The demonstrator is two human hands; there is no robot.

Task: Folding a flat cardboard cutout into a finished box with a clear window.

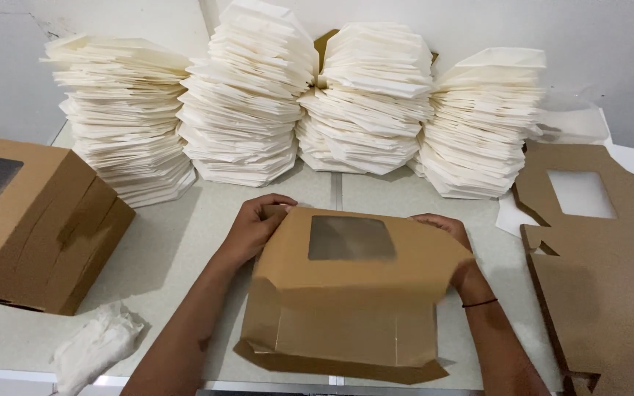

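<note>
A brown cardboard box with a clear window in its lid [350, 282] sits on the table in front of me, partly folded, its front flaps splayed at the base. My left hand [254, 227] grips the lid's far left corner. My right hand [445, 226] holds the far right edge of the lid, mostly hidden behind the cardboard; a thin dark band circles that wrist.
A finished window box [34, 220] stands at the left. Flat brown box blanks [596, 271] lie stacked at the right. Several tall stacks of white folded blanks [251, 95] line the back wall. A crumpled white cloth [97, 345] lies near the pale table's [177, 242] front edge.
</note>
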